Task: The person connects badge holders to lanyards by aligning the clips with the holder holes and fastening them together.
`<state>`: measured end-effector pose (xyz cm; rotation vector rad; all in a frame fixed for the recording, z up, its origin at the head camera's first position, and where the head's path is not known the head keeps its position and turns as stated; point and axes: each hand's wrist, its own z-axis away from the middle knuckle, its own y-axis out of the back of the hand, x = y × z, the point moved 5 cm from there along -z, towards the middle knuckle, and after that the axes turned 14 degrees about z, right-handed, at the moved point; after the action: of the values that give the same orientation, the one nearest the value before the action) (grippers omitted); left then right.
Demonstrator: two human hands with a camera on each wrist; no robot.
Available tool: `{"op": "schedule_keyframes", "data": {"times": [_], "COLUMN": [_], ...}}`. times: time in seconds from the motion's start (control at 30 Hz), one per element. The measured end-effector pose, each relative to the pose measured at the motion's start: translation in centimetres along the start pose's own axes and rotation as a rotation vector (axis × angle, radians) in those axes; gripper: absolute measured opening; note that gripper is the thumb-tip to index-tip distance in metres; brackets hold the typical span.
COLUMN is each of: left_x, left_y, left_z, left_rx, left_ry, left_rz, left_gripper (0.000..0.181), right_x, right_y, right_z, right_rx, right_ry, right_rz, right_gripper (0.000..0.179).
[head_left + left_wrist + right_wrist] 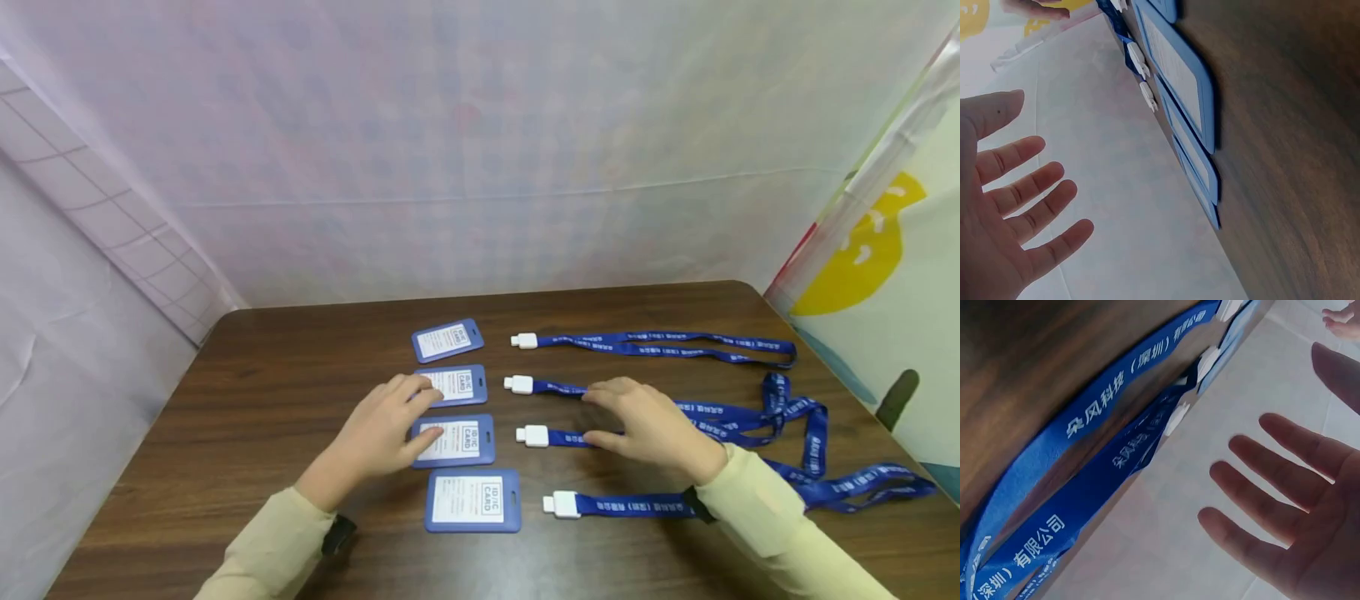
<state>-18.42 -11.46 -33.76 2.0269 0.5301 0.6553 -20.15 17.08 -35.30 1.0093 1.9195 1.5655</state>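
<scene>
In the head view my left hand (382,429) hovers over the middle of a column of blue badge holders, its fingers spread and holding nothing. Partly under it lie the second badge holder (468,383) and the third badge holder (468,442). The farthest badge holder (447,340) lies tilted, and the nearest badge holder (474,500) lies flat. My right hand (645,423), also without a grip on anything, is above two blue lanyards with white clips (519,384). Both wrist views show relaxed, extended fingers (1035,187) apart from the table.
The farthest lanyard (667,343) is stretched out in a long loop. The nearest lanyard (637,505) runs under my right wrist, its strap tangled with others at right. All lie on a dark wooden table (300,350), with pale cloth (465,167) hanging behind.
</scene>
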Motion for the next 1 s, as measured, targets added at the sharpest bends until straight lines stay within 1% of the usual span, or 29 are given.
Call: {"op": "schedule_keyframes", "data": {"times": [0.07, 0.13, 0.23, 0.37, 0.5, 0.6, 0.67, 0.73, 0.87, 1.0], "left_x": [0.1, 0.2, 0.3, 0.4, 0.6, 0.7, 0.8, 0.9, 1.2, 1.7], "left_y": [-0.1, -0.1, -0.1, -0.2, -0.3, -0.3, -0.3, -0.4, -0.5, -1.0], "left_z": [0.1, 0.1, 0.2, 0.1, 0.1, 0.1, 0.2, 0.3, 0.4, 0.5], "left_rx": [-0.009, -0.012, -0.008, -0.008, -0.018, -0.025, -0.030, -0.033, -0.047, -0.095], "left_ry": [-0.001, 0.002, 0.007, 0.006, 0.007, 0.015, 0.017, 0.013, -0.020, -0.053], "left_rz": [-0.007, -0.014, -0.023, -0.020, -0.009, 0.000, 0.006, 0.010, 0.016, 0.039], "left_gripper": [0.041, 0.042, 0.042, 0.040, 0.039, 0.036, 0.035, 0.033, 0.031, 0.027], "right_x": [-0.4, -0.7, -1.6, -3.2, -4.7, -5.5, -5.9, -6.2, -6.8, -7.1], "right_y": [0.0, -0.1, -0.3, -0.4, -0.9, -1.3, -1.6, -1.9, -2.3, -2.7], "right_z": [0.2, 0.4, 0.6, 0.8, 0.8, 0.7, 0.7, 0.7, 0.8, 0.9], "right_rx": [-0.027, -0.067, -0.113, -0.118, -0.143, -0.178, -0.194, -0.201, -0.184, -0.167], "right_ry": [0.005, 0.010, 0.036, 0.114, 0.173, 0.195, 0.208, 0.228, 0.270, 0.276], "right_rz": [-0.019, -0.043, -0.076, -0.083, -0.079, -0.096, -0.104, -0.107, -0.073, -0.054], "right_gripper": [0.036, 0.032, 0.037, 0.043, 0.038, 0.033, 0.033, 0.035, 0.035, 0.030]}}
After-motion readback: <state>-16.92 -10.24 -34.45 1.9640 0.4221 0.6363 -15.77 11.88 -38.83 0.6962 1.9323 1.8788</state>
